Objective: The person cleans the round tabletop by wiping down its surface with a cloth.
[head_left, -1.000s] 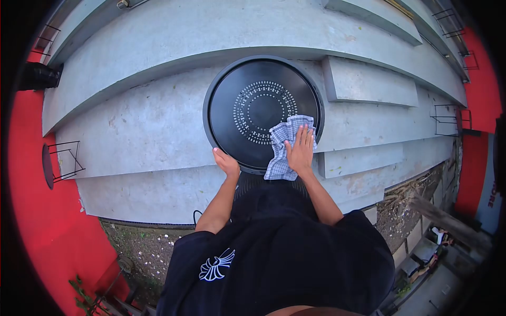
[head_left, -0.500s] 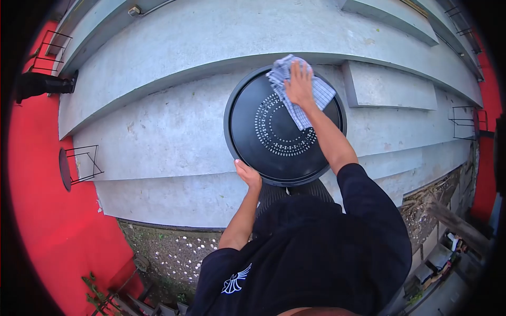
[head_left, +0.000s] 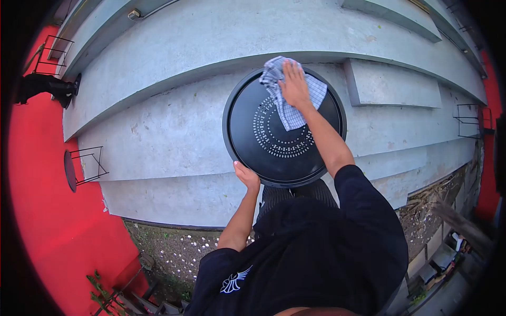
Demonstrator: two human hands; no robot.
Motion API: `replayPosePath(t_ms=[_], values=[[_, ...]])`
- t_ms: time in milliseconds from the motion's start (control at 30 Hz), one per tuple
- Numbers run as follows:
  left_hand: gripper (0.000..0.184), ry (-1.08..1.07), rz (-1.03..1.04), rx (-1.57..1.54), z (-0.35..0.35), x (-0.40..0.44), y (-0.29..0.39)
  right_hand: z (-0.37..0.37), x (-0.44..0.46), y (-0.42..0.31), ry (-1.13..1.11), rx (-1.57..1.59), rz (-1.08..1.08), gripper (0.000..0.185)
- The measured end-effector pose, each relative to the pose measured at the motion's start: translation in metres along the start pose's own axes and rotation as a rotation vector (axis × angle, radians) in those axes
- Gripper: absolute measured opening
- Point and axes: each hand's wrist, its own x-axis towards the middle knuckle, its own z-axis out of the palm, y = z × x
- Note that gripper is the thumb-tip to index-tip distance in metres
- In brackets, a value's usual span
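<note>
A round black tabletop with rings of pale dots or small holes round its middle is in front of my legs. My right hand holds a blue-and-white checked cloth pressed to its far part, fingers stretched over the fabric. The cloth is bunched at the far rim and spreads toward the dotted rings. At the near left rim, my left hand is closed on the tabletop's edge, its fingers partly hidden. Whatever supports the tabletop is out of sight beneath it.
Grey concrete steps surround the tabletop, with a raised block at the right. A small round stool with thin black legs stands at the left by the red floor. Another person's dark-clothed legs show at far left.
My right hand and the cloth have slid a little to the left over the tabletop. My left hand stays at the near left rim.
</note>
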Motion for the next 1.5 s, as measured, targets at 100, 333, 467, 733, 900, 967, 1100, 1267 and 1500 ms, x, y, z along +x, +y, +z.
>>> replayPosePath(t_ms=[100,333,467,733,900,967,1100,1267,1500], values=[[0.053,0.024,0.001,-0.062,0.002,-0.001,-0.002,-0.024,-0.050,0.053,0.063,-0.111,0.205,0.073],[0.055,0.039,0.001,-0.007,0.000,0.002,-0.012,-0.059,-0.176,0.049,0.001,-0.255,0.455,0.078],[0.056,0.105,0.046,0.014,0.002,0.005,-0.014,-0.048,-0.162,0.051,-0.023,-0.288,0.440,0.080],[0.049,0.065,-0.012,-0.021,-0.001,0.007,0.013,0.025,-0.013,-0.015,0.009,-0.184,0.110,0.079],[0.044,0.104,0.042,-0.004,-0.003,0.006,0.004,0.044,-0.025,-0.172,-0.151,0.139,-0.422,0.073],[0.044,0.107,0.034,-0.007,-0.003,0.007,0.004,0.041,-0.053,-0.198,-0.313,0.225,-0.602,0.068],[0.044,0.103,0.038,0.002,-0.004,0.008,-0.004,0.024,-0.053,-0.187,-0.383,0.211,-0.820,0.070],[0.052,0.047,-0.043,0.007,-0.004,0.014,0.013,0.032,-0.011,-0.123,-0.157,0.055,-0.388,0.070],[0.068,-0.008,-0.343,0.369,-0.008,0.039,0.054,-0.003,-0.093,-0.031,0.000,-0.074,0.228,0.069]])
